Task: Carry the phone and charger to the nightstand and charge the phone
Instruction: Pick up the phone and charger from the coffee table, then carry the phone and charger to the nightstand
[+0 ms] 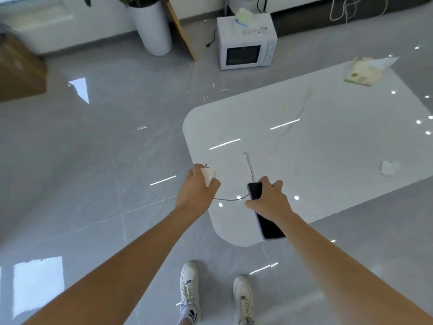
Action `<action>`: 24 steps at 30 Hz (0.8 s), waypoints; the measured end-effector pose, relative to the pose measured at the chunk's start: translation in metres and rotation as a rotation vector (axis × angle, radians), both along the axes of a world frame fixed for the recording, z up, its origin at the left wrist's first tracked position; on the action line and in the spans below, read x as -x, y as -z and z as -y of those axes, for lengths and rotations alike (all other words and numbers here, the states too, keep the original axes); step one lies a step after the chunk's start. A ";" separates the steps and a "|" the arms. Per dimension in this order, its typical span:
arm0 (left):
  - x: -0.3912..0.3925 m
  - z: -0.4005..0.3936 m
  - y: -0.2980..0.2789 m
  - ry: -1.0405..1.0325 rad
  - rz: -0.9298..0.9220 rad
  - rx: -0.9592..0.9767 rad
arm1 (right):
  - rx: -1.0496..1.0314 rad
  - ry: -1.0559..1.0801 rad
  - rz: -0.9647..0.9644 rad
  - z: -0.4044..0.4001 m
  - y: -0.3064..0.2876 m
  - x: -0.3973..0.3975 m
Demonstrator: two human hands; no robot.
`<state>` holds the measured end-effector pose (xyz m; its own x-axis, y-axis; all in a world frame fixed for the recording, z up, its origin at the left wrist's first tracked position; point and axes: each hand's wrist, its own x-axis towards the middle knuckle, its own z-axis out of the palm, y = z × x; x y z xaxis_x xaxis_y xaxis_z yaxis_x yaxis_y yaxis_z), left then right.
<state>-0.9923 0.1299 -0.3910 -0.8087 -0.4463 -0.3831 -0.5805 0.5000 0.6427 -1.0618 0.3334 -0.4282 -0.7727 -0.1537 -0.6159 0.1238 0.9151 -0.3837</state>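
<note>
My left hand (195, 191) grips a white charger plug (209, 175) at the near left corner of a glossy white table (304, 146). Its grey cable (249, 174) loops across the tabletop, and the free connector end lies further back on the table. My right hand (269, 199) holds a black phone (264, 212) by its sides, screen up, above the table's near edge. The two hands are side by side, a short gap apart.
A tissue pack (365, 71) lies at the table's far right and a crumpled tissue (390, 167) at its right edge. On the grey tiled floor beyond stand a white microwave (247, 43), a white planter (153, 26) and a cardboard box (21, 66) at left.
</note>
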 end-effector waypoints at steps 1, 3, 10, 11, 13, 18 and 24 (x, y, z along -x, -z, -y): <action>-0.012 0.003 -0.019 -0.037 0.004 -0.003 | 0.012 -0.023 -0.013 0.003 -0.018 -0.003; -0.037 0.009 -0.058 -0.112 0.007 0.000 | 0.046 -0.076 -0.044 0.011 -0.053 -0.012; -0.138 0.028 -0.178 -0.363 -0.073 0.088 | 0.190 -0.343 -0.112 0.071 -0.157 -0.068; -0.156 0.034 -0.193 -0.401 -0.085 0.110 | 0.210 -0.388 -0.115 0.082 -0.168 -0.081; -0.194 0.045 -0.222 -0.479 -0.090 0.160 | 0.232 -0.483 -0.124 0.104 -0.188 -0.108; -0.314 0.063 -0.277 -0.700 -0.151 0.235 | 0.322 -0.724 -0.110 0.163 -0.235 -0.202; -0.487 0.050 -0.316 -0.998 -0.143 0.342 | 0.381 -1.052 -0.165 0.226 -0.272 -0.359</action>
